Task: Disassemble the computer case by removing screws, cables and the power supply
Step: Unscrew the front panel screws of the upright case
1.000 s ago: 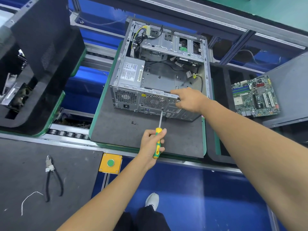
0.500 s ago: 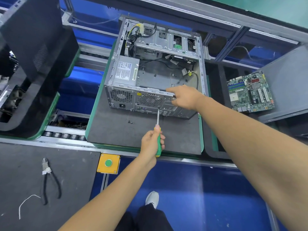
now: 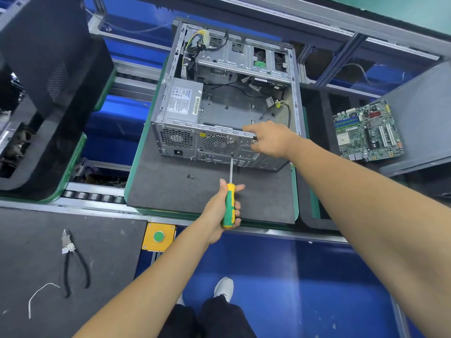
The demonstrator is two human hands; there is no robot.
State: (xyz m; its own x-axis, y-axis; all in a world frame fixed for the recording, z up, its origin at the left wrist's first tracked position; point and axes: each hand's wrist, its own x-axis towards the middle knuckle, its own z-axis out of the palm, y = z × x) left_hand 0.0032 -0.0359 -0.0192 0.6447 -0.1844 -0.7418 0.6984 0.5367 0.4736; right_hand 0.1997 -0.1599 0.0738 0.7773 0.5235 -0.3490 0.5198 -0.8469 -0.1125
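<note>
An open grey computer case (image 3: pixel 244 111) lies on its side on a dark mat (image 3: pixel 170 191), rear panel facing me. The silver power supply (image 3: pixel 183 101) sits in its near-left corner, with a cable bundle (image 3: pixel 192 52) behind it. My left hand (image 3: pixel 222 206) grips a green and yellow screwdriver (image 3: pixel 229 203), whose tip touches the rear panel below the fan grille (image 3: pixel 218 143). My right hand (image 3: pixel 271 140) holds the top rear edge of the case, fingers curled over it. Two loose screws (image 3: pixel 190 176) lie on the mat.
A motherboard (image 3: pixel 366 130) rests on a grey panel at right. Cutting pliers (image 3: pixel 70 259) and a white wire scrap (image 3: pixel 39 296) lie on the near-left mat. A yellow box with a green button (image 3: pixel 158 236) sits on the conveyor rail. Black case panels (image 3: pixel 48 69) stand at left.
The view has drifted slightly. My left hand has shifted its grip on the screwdriver handle, whose tip stays on the rear panel. My right hand stays on the case edge.
</note>
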